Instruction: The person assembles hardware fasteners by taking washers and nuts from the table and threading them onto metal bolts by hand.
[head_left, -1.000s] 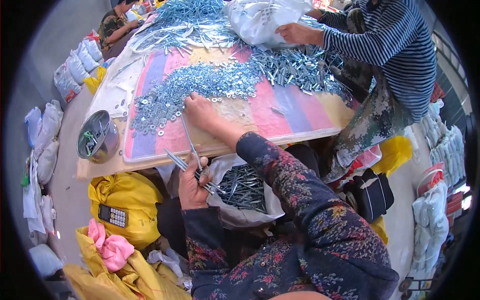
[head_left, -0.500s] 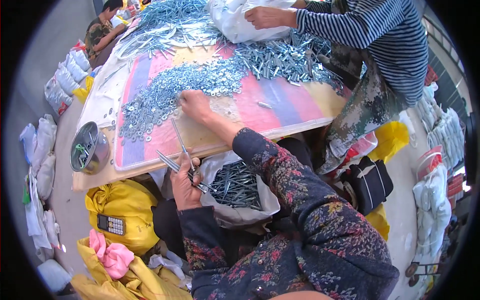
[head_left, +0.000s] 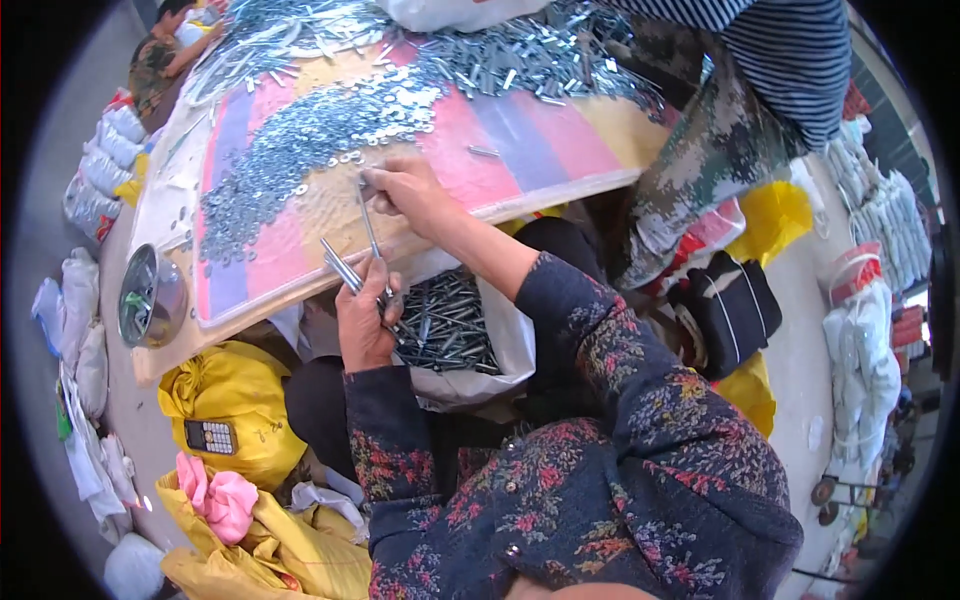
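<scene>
My left hand [head_left: 366,322] is closed around several long, thin metal bolts [head_left: 341,266] in front of the table's near edge. One long bolt [head_left: 367,222] stands up apart from the others, its tip pointing away from me. My right hand [head_left: 412,196] pinches at that tip with thumb and forefinger; whatever small piece lies between them is too small to make out. Beyond it, a wide heap of small metal washers [head_left: 300,135] covers the striped cloth [head_left: 530,150]. Below my hands, an open white sack [head_left: 515,345] holds many dark metal bolts [head_left: 445,320].
A metal bowl [head_left: 153,297] stands at the table's left corner. More metal pieces [head_left: 490,62] are heaped at the back, near a person in a striped sleeve [head_left: 785,60]. Left of my legs lies a yellow sack [head_left: 240,400] bearing a phone [head_left: 210,436]. Another person [head_left: 160,65] sits far left.
My right hand has left the edge of the washer heap and come nearer, to the tip of the raised bolt. My left hand keeps its bolts. The whole view has shifted.
</scene>
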